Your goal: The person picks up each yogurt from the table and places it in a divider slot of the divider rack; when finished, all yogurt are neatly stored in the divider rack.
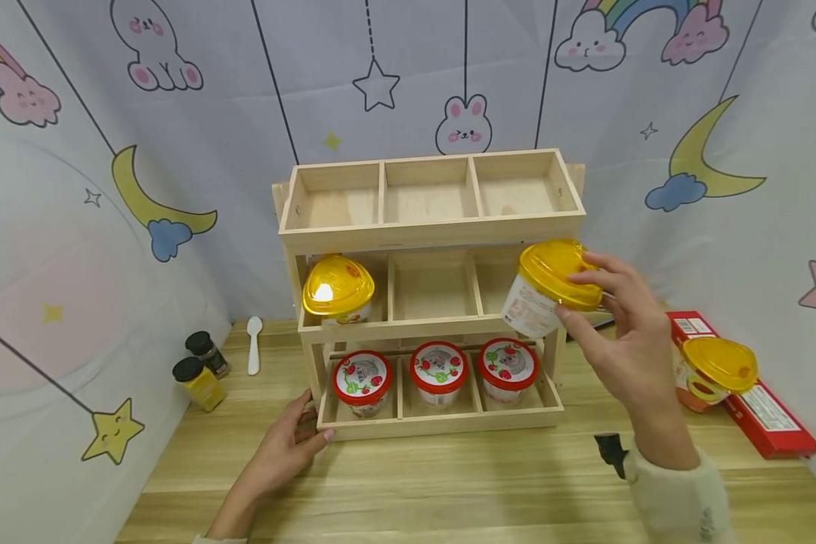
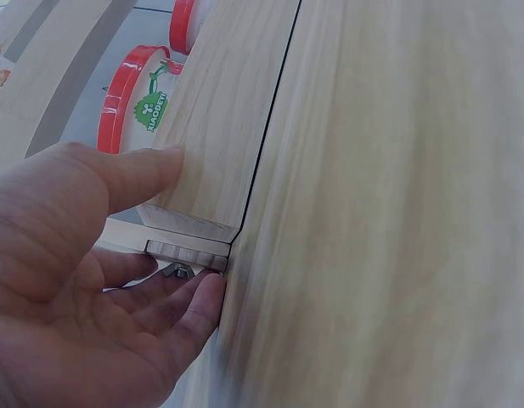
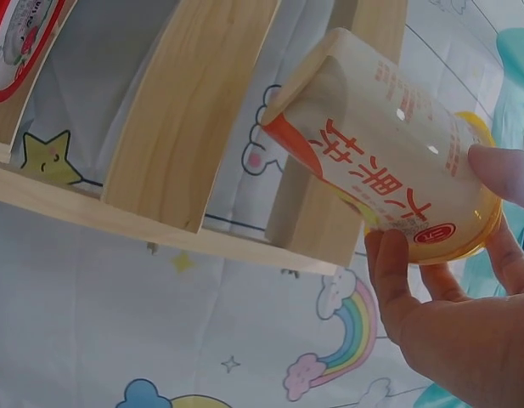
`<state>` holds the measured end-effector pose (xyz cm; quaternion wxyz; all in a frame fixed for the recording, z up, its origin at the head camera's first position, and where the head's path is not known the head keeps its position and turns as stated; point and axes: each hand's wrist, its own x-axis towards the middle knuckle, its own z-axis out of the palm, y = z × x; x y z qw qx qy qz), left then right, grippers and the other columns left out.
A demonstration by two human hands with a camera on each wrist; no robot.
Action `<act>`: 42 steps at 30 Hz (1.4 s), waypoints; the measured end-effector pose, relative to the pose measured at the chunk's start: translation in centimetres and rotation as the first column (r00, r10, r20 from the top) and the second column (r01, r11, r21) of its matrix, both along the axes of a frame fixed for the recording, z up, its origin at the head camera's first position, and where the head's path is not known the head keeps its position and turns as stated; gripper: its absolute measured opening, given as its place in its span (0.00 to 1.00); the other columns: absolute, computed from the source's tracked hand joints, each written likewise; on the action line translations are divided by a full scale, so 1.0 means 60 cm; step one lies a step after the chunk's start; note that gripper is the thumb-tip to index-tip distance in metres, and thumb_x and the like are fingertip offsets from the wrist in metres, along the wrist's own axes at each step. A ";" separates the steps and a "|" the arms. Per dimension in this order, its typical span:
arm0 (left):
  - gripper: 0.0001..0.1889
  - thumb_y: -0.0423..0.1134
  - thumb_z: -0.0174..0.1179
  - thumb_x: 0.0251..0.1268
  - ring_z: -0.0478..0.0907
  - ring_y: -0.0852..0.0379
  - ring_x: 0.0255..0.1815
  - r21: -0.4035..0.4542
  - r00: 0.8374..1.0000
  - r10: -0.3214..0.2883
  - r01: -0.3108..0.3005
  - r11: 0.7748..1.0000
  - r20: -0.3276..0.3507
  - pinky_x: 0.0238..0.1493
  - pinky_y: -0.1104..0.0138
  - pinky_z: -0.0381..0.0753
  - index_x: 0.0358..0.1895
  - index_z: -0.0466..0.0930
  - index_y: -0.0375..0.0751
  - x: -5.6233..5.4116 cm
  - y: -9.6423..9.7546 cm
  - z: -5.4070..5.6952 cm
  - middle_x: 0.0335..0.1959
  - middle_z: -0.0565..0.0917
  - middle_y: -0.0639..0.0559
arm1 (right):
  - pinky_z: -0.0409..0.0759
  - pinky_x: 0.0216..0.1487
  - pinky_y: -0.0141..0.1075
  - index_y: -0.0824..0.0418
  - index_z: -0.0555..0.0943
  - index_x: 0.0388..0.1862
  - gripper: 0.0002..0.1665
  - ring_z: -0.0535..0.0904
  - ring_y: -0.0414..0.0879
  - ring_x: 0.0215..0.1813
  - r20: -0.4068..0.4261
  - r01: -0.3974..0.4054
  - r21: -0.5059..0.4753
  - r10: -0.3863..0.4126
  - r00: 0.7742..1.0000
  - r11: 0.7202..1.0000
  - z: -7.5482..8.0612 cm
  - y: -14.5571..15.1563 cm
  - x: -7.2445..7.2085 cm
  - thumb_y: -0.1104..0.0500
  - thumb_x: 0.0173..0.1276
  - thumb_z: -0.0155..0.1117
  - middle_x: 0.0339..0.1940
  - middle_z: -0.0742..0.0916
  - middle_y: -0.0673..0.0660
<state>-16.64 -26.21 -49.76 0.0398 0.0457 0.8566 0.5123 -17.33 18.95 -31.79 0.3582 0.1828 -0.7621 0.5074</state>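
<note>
My right hand (image 1: 632, 347) grips a white cup with a yellow lid (image 1: 532, 306) by its lid end. Tilted, the cup overlaps the right compartment of the middle shelf in the head view; orange print shows on its side in the right wrist view. At the lower left corner of a three-tier wooden rack (image 1: 442, 234), my left hand (image 1: 282, 446) has its thumb on the front board and its fingers curled round the side. Another yellow-lidded cup (image 1: 340, 291) sits in the left compartment of the middle shelf. Three red-lidded cups (image 1: 438, 370) fill the bottom tier's compartments.
On the right, a yellow-lidded cup (image 1: 717, 366) stands by a long red box (image 1: 775, 419). To the rack's left lie a white spoon (image 1: 254, 345) and two black-capped jars (image 1: 200, 384). A printed curtain (image 1: 408, 45) hangs behind the wooden table (image 1: 449, 491).
</note>
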 end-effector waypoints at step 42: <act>0.47 0.36 0.70 0.74 0.76 0.26 0.74 -0.005 1.000 0.002 -0.002 1.000 -0.018 0.65 0.57 0.91 0.85 0.50 0.27 0.000 -0.001 -0.004 0.82 0.62 0.22 | 0.76 0.79 0.24 0.65 0.86 0.53 0.21 0.77 0.60 0.78 -0.131 -0.195 0.136 0.213 0.968 0.971 -0.040 -0.132 -0.095 0.78 0.62 0.75 0.76 0.80 0.62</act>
